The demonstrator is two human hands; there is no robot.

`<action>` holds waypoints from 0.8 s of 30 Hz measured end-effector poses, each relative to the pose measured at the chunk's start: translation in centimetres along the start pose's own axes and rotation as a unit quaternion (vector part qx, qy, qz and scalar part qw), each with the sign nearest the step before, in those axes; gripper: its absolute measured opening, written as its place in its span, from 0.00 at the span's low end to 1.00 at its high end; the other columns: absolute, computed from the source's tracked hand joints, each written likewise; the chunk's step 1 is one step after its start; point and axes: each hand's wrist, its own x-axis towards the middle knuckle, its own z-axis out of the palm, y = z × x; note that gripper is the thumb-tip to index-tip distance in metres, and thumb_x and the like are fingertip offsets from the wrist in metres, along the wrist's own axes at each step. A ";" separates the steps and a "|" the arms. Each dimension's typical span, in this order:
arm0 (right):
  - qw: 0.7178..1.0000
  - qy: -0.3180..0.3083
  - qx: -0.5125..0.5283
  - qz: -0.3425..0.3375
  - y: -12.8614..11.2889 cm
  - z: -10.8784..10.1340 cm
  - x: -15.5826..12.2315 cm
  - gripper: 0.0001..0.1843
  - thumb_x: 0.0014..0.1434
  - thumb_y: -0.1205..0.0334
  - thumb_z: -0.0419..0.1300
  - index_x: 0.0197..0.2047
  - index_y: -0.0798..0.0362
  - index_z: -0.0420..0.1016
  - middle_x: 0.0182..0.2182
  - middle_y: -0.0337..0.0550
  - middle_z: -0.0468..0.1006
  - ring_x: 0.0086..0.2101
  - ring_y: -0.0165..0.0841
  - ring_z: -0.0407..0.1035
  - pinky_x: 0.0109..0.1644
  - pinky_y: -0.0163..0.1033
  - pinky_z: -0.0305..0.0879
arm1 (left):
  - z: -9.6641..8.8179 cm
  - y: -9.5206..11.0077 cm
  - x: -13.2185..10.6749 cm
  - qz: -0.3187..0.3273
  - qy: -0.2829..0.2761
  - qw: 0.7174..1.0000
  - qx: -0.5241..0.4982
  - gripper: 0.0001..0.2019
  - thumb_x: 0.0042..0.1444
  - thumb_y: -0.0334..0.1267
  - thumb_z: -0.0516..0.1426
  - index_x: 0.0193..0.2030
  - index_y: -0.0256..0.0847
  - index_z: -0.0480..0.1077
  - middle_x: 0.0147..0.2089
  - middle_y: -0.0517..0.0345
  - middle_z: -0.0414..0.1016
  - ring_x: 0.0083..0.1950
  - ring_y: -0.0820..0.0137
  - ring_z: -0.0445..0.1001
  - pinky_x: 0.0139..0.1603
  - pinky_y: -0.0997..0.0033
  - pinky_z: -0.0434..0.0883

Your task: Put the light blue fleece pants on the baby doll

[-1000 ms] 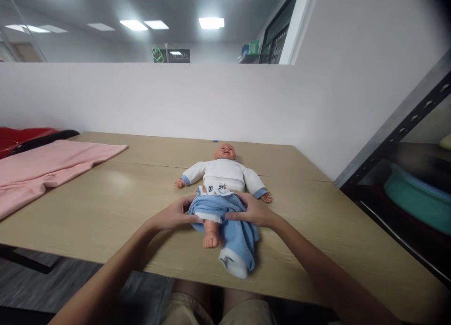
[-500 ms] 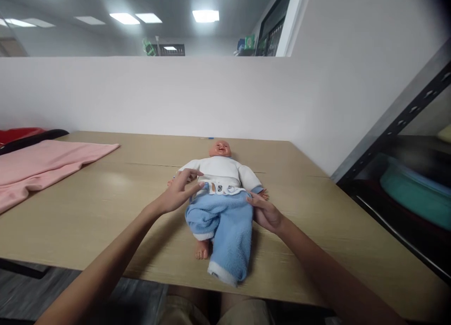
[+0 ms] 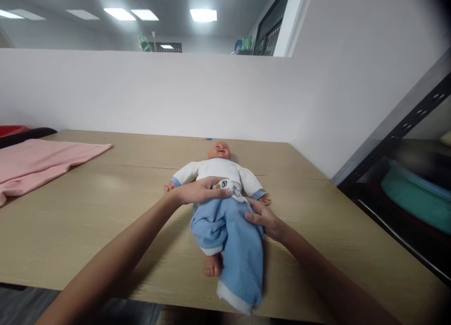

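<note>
A baby doll (image 3: 220, 150) in a white top (image 3: 214, 167) with blue cuffs lies on its back, head away from me. Its fluffy blue trousers (image 3: 243, 250) have white hems, and one bare foot (image 3: 212, 266) sticks out of a leg. The other trouser leg hangs longer and hides any foot. Across the doll's belly rests my left hand (image 3: 202, 190), fingers stretched out and thumb apart, over the white printed waistband (image 3: 230, 188). With my right hand (image 3: 266, 219) I grip the trousers at the waist's right side, thumb on top.
A pink cloth (image 3: 45, 158) lies on the wooden table (image 3: 116, 212) at the left. Near the back edge is a small blue and white pen-like item (image 3: 208, 139). A dark metal shelf (image 3: 398, 132) holding a teal basin (image 3: 416, 198) stands on the right.
My left hand has moved right and come down flat over the waistband. My right hand keeps its grip. The trousers have shifted slightly toward me and to the right in view.
</note>
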 end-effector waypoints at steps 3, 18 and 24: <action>0.999 -0.011 -0.032 -0.041 -0.9 -0.2 -0.4 0.27 0.55 0.40 0.78 0.43 0.55 0.80 0.35 0.40 0.78 0.36 0.31 0.72 0.40 0.33 0.69 | 0.4 -0.5 0.4 0.002 -0.055 0.997 -0.053 0.28 0.64 0.62 0.66 0.60 0.42 0.77 0.51 0.54 0.80 0.54 0.60 0.77 0.54 0.67 0.73; 0.988 -0.104 -0.097 0.059 -3.4 1.0 -2.7 0.26 0.56 0.41 0.78 0.37 0.56 0.78 0.30 0.36 0.71 0.31 0.28 0.64 0.35 0.32 0.62 | 1.0 -1.2 1.2 0.001 -0.181 0.983 -0.039 0.22 0.60 0.58 0.70 0.50 0.43 0.79 0.48 0.60 0.82 0.50 0.65 0.80 0.55 0.69 0.76; 0.998 0.023 0.010 0.065 -2.4 0.6 -2.5 0.31 0.59 0.35 0.75 0.50 0.54 0.82 0.39 0.42 0.79 0.38 0.31 0.73 0.43 0.33 0.71 | 1.3 -2.5 1.8 -0.007 -0.261 0.959 -0.113 0.26 0.47 0.55 0.78 0.47 0.42 0.80 0.45 0.59 0.83 0.48 0.61 0.81 0.57 0.63 0.79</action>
